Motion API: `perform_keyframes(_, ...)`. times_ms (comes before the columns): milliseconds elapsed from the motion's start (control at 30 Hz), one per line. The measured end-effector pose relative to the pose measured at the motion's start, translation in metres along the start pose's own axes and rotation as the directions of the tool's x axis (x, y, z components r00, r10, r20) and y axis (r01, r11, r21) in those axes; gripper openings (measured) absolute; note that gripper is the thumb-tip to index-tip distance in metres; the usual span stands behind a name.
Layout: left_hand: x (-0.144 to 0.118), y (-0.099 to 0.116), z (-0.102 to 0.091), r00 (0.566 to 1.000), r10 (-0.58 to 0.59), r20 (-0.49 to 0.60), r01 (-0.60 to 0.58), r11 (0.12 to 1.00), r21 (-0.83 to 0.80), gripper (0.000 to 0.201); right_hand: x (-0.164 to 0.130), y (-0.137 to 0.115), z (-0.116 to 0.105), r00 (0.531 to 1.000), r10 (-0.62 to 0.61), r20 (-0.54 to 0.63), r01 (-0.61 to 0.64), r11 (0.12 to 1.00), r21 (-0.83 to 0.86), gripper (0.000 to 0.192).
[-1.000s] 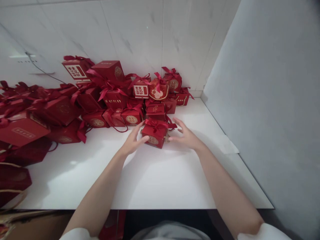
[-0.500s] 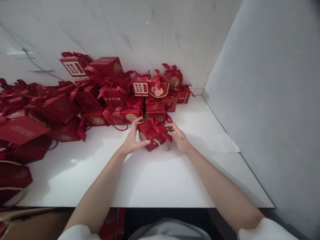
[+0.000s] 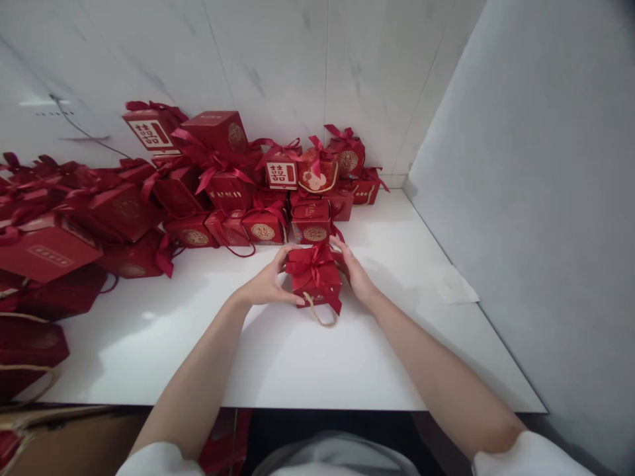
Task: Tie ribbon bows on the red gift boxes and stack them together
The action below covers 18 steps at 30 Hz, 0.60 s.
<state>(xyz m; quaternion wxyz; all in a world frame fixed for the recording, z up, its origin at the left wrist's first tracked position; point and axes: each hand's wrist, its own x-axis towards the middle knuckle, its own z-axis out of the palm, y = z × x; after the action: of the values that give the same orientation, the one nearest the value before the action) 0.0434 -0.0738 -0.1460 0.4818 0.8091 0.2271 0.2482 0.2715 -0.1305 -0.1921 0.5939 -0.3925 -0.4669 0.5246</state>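
Head view: red box (image 3: pixel 306 280) stands on the white table (image 3: pixel 377 360), between the two hands. Box appears cube-like, faces glossy red; a red ribbon bow (image 3: pixel 315 266) is tied over the top, one tail hanging down the near side. A tan rope handle (image 3: pixel 325 324) loops out toward the wearer; print on the near face too small to read.

Left hand (image 3: pixel 268 283) curls around the box's left side, thumb at the near lower edge. Right hand (image 3: pixel 355 272) lies along its right side, fingers pointing away; together they hold it. Beyond both hands: stacked red boxes (image 3: pixel 310 223).
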Motion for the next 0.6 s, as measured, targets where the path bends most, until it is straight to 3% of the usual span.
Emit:
perform_keyframes(167,-0.001,0.004,-0.001,1.000,-0.025,0.013,0.024,0.999,0.027,0.106,-0.003,-0.005,0.001,0.998,-0.065,0.027,0.067,0.995,-0.077,0.052)
perform_keyframes(300,-0.007,0.001,-0.021,0.997,-0.083,-0.009,0.082,0.996,-0.024,0.099,0.003,-0.003,-0.007,0.992,-0.094,-0.089,0.093,0.995,-0.022,0.053)
perform_keyframes(367,-0.010,-0.001,-0.035,0.993,-0.084,-0.077,0.075,0.991,-0.110,0.085,0.009,0.000,-0.013,0.981,-0.056,-0.188,0.070,0.995,0.069,0.056)
perform_keyframes(467,-0.013,0.000,-0.043,0.957,-0.090,-0.275,0.037,0.981,-0.190,0.066,0.019,0.006,-0.022,0.948,0.055,-0.315,-0.003,0.987,0.162,0.057)
perform_keyframes(533,-0.013,0.010,-0.038,0.925,-0.083,-0.370,0.028,0.988,-0.150,0.055,0.023,0.010,-0.025,0.931,0.107,-0.348,-0.040,0.980,0.196,0.056)
perform_keyframes(600,-0.013,0.027,-0.025,0.935,-0.047,-0.351,0.031,0.998,-0.053,0.051,0.025,0.012,-0.027,0.931,0.121,-0.343,-0.047,0.975,0.215,0.053)
